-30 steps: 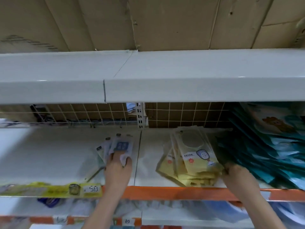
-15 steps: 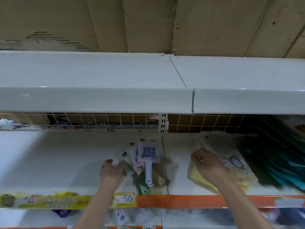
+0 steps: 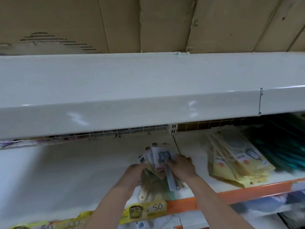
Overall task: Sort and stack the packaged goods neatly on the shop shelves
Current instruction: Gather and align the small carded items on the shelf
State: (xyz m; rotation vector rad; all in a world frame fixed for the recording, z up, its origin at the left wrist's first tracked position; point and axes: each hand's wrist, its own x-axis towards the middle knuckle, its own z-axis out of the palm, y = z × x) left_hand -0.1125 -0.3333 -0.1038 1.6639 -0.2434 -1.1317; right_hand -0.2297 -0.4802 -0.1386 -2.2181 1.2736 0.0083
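Head view: we see the left hand point(image 3: 134, 173) and right hand point(image 3: 180, 166) both gripping the fanned packets point(image 3: 160, 158) between them on the shelf point(image 3: 74, 176).

shelf point(image 3: 74, 171) surface white, front edge orange toward its right end. price strip point(image 3: 145, 210) on the front edge yellow, dark digits on a paler patch. fanned card packs point(image 3: 160, 158) near the front edge: white and pale lilac, blue-grey print; handles below cream, green, white. yellow packets point(image 3: 234, 164) right of them, white labels with red dots. teal packets point(image 3: 283, 146) at the right end. upper shelf point(image 3: 132, 100) glossy white. cardboard point(image 3: 148, 23) above plain brown.
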